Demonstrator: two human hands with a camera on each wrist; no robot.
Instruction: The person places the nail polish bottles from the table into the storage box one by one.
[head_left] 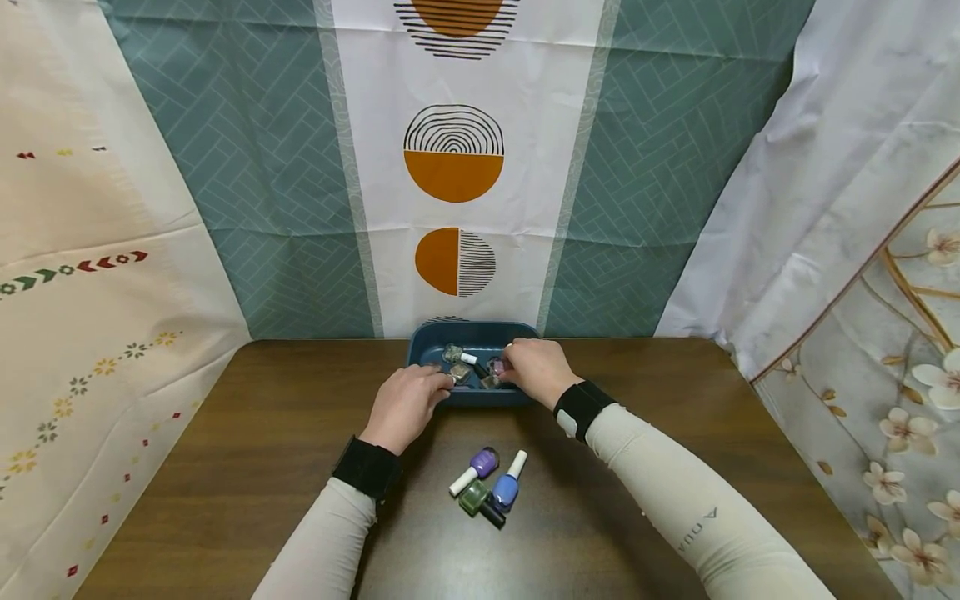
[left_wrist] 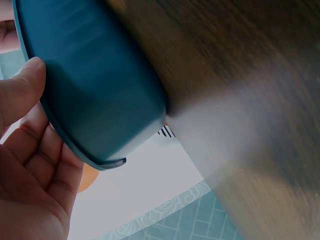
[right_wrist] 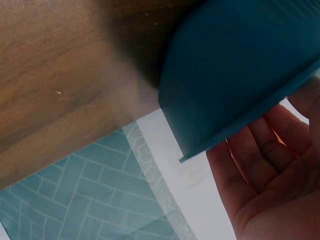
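Both hands are picking small nail polish bottles out of the blue tray (head_left: pixel 472 333) at the table's far edge. The left hand (head_left: pixel 405 406) pinches a bottle (head_left: pixel 460 374) over the near rim; the right hand (head_left: pixel 536 370) curls round a pink bottle (head_left: pixel 497 366). Next, I judge, each lifts clear toward the three bottles (head_left: pixel 487 483) lying nearer.

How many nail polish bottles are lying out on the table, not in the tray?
3: a purple bottle, a blue bottle and a green bottle, clustered on the table in front of the blue tray. Both hands may hide others in the tray.
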